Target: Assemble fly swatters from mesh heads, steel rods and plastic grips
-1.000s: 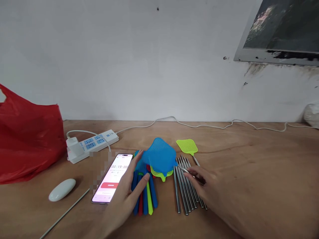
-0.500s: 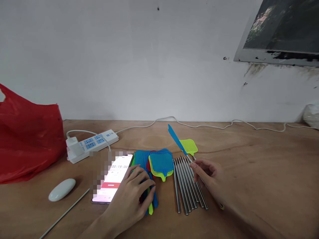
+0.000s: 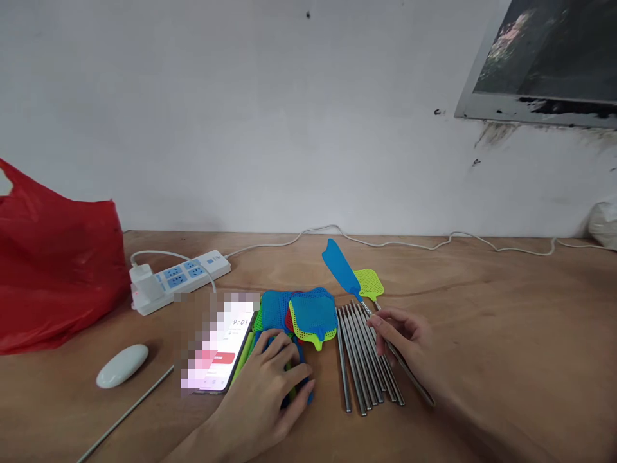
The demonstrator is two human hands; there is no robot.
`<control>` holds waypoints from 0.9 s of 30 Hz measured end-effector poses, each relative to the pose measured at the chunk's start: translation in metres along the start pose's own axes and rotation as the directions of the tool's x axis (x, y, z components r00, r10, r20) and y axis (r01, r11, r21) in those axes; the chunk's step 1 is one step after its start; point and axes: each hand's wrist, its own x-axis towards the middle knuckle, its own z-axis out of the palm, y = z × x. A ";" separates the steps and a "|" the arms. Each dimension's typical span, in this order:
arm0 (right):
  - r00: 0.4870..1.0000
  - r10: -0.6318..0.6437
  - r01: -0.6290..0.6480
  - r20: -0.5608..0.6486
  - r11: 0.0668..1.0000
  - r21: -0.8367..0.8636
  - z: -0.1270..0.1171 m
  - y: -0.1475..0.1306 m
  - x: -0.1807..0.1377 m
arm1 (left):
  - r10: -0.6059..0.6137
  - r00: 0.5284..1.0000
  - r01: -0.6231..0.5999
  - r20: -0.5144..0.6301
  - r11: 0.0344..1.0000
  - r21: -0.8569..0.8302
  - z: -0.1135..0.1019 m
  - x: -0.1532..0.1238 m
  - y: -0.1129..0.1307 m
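Note:
My right hand [image 3: 402, 337] pinches the thin metal rod of a blue fly swatter [image 3: 340, 267], whose head stands tilted up over the table. Under that hand lies a row of several metal rods [image 3: 359, 357]. A yellow-green swatter [image 3: 369, 283] lies just behind the blue head. My left hand [image 3: 272, 379] is curled over the coloured plastic handles [image 3: 296, 382] next to a pile of blue, red and yellow swatter heads [image 3: 308, 315]. A phone [image 3: 222, 350] with a lit screen lies left of the pile.
A red plastic bag [image 3: 53, 270] fills the left side. A white power strip [image 3: 176, 276] and its cable [image 3: 385, 243] run along the back. A white oval object [image 3: 121, 365] and a thin loose rod [image 3: 125, 415] lie at front left. The wall is close behind.
A blue swatter head left the pile and now stands on the rod in my right hand, edge-on. My left hand came down and closed over the coloured handles.

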 end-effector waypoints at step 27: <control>0.997 0.057 -0.066 0.048 0.973 0.220 -0.006 0.015 0.006 | 0.111 0.985 -0.096 0.134 0.988 -0.117 -0.009 0.001 0.013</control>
